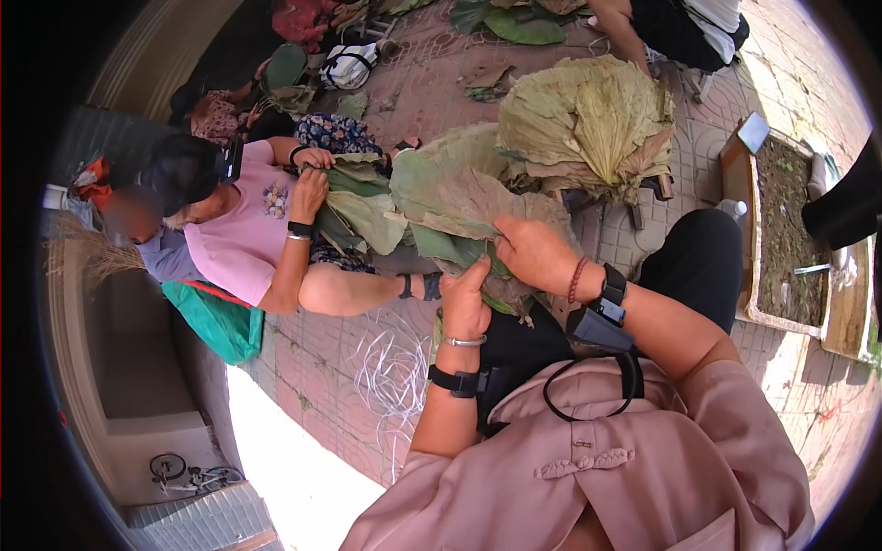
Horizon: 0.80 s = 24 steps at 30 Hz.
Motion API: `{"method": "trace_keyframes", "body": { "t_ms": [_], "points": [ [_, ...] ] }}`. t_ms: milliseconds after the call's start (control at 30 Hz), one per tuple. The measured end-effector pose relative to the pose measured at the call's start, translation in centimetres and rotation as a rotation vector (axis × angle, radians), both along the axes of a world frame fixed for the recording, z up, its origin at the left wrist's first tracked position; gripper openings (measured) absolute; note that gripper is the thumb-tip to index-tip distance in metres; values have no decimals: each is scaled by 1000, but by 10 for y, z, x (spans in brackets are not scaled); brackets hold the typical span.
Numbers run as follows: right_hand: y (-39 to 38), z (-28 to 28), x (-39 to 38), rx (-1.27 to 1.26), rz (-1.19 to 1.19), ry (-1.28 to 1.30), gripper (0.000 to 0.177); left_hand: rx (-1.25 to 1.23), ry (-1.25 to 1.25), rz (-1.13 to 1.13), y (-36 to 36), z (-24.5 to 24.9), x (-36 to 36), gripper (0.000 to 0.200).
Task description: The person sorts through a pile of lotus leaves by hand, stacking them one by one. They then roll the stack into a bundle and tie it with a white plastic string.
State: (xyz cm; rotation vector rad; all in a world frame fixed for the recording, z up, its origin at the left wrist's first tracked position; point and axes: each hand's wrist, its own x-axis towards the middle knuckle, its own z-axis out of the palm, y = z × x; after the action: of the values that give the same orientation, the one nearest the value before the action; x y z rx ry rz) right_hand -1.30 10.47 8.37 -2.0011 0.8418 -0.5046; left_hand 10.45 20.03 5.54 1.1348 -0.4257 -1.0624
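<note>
A large, dry grey-green leaf [450, 197], like a lotus leaf, spreads over my lap with more leaves layered around it. My right hand [537, 257] is closed on its near edge, fingers partly hidden by the leaf. Just left of it, my left hand [466, 308] pinches the lower edge of greener leaf layers, thumb up. Beyond my hands, a tall pile of dried yellow-brown leaves [588, 119] rests on a low wooden support. At the left, a co-worker's hands [312, 184] hold another bundle of leaves [367, 216].
Loose white plastic strings [390, 367] lie on the brick paving left of my legs. A planter box of soil [785, 239] stands at right beside a clear bottle [732, 209]. A green bag [216, 321] sits behind the co-worker in pink [230, 243]. Other people sit farther back.
</note>
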Motion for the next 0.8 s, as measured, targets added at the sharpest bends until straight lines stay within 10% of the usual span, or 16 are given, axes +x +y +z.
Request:
{"method": "trace_keyframes", "body": {
  "t_ms": [333, 433, 600, 800],
  "points": [
    [-99, 51, 2, -35, -219, -642, 16, -26, 69, 62, 6, 10, -3, 38],
    [-122, 66, -8, 685, -416, -1053, 18, 20, 131, 68, 10, 8, 4, 40],
    [-178, -13, -20, 681, -491, -1169, 16, 28, 155, 28, 12, 8, 8, 39],
    [-188, -108, -49, 507, -1077, -681, 22, 61, 109, 31, 8, 6, 8, 39]
  ]
}}
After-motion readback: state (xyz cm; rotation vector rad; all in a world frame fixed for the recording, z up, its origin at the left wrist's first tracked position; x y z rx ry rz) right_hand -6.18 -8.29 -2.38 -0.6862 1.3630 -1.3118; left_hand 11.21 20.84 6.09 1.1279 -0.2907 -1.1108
